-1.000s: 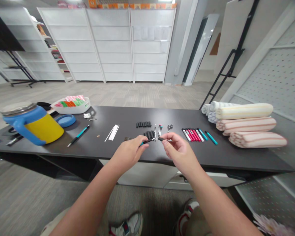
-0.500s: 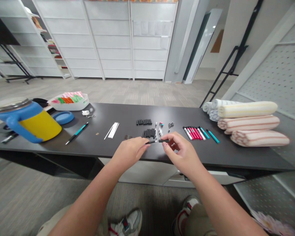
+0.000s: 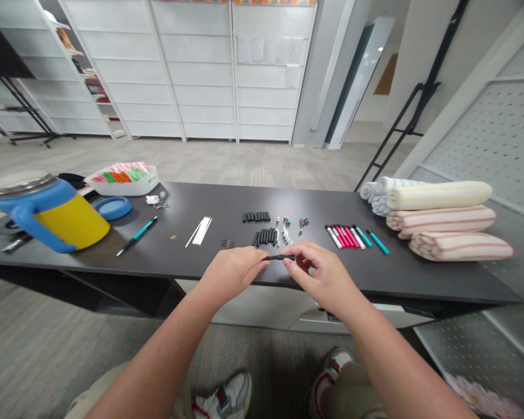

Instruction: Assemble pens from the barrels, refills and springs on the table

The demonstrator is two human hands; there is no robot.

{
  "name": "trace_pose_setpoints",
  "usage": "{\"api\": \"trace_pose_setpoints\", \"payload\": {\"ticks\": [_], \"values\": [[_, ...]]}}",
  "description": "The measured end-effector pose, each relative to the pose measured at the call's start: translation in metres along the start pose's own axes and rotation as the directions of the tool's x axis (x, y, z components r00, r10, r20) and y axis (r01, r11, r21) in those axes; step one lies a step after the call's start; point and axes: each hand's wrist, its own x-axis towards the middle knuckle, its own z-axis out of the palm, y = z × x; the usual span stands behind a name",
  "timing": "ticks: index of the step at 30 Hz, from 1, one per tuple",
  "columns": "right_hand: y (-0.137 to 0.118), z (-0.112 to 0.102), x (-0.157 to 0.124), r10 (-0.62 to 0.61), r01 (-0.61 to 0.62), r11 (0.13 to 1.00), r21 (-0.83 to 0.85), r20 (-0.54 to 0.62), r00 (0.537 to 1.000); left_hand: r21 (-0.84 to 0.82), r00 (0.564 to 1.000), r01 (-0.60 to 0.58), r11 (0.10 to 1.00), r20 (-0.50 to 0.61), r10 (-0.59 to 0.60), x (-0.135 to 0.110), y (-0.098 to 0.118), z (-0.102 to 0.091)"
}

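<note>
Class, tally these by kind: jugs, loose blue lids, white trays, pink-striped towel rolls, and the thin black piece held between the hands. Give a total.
Jug: 1
Blue lid: 1
White tray: 1
Pink-striped towel rolls: 2
Black piece, pinched by left hand and right hand: 1
Total: 6

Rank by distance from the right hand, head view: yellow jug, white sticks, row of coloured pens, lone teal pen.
From the right hand, pinching the black barrel:
1. The row of coloured pens, just to its right.
2. The white sticks, to the left.
3. The lone teal pen, farther left.
4. The yellow jug, far left.
</note>
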Motion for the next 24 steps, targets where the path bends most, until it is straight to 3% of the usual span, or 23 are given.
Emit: {"api": "trace_pose_setpoints", "payload": {"ticks": [11,17,24], "values": [[-0.001,0.010,0.002,0.036,-0.039,0.999,0.032,0.072,0.997,-0.003,0.999,-0.020,1.000,0.026,0.020,0.000,0.001,0.003],[0.009,-0.009,0.001,0.094,-0.080,0.980,0.181,-0.068,0.993,-0.051,1.000,-0.005,0.999,0.000,0.005,0.002,-0.001,0.002],[0.010,-0.010,-0.001,0.102,-0.095,0.973,0.211,-0.018,0.995,-0.054,1.000,-0.005,0.999,0.016,0.006,0.003,0.000,0.001]]}}
